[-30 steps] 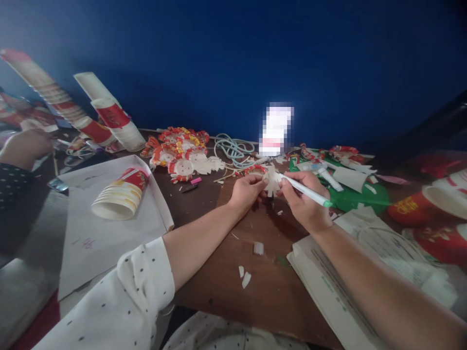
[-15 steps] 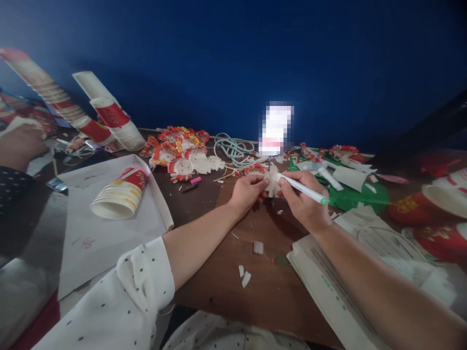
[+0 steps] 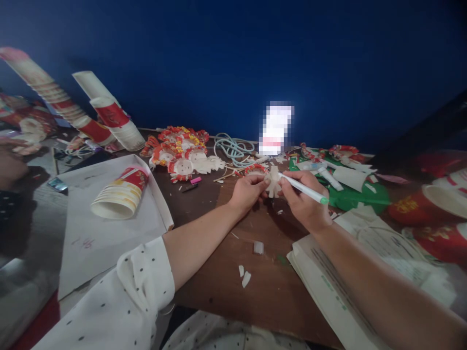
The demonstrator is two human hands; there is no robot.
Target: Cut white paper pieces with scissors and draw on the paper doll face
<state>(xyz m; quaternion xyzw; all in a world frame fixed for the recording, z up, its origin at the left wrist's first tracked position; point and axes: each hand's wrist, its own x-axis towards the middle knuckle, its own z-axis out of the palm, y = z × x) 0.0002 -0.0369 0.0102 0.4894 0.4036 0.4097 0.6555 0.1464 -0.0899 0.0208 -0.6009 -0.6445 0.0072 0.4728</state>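
Note:
Between thumb and fingers my left hand [image 3: 248, 193] pinches a small white paper cut-out [image 3: 273, 183] with jagged edges, held just above the table. My right hand [image 3: 304, 199] is closed around a white marker pen [image 3: 303, 188] with a green end. The pen's tip points left and meets the cut-out's right edge; whether it touches the paper cannot be made out. Left of my hands lies a heap of red, orange and white paper figures [image 3: 182, 158], some with drawn faces. A pink pen cap [image 3: 196, 180] and a dark pen [image 3: 189, 187] rest in front of the heap.
Stacked paper cups [image 3: 118, 121] lean by the blue wall. More cups [image 3: 122, 194] lie on a white box lid [image 3: 87, 257]. A light-blue cord [image 3: 235, 149], a lit screen [image 3: 276, 129] and green paper [image 3: 359, 194] are behind. Paper scraps [image 3: 246, 279] dot the table. A co-worker's hand [image 3: 10, 160] is far left.
My hands, the marker and the cut-out stay almost in place. At far left, the co-worker's hand has moved left and down, showing more of the things behind it.

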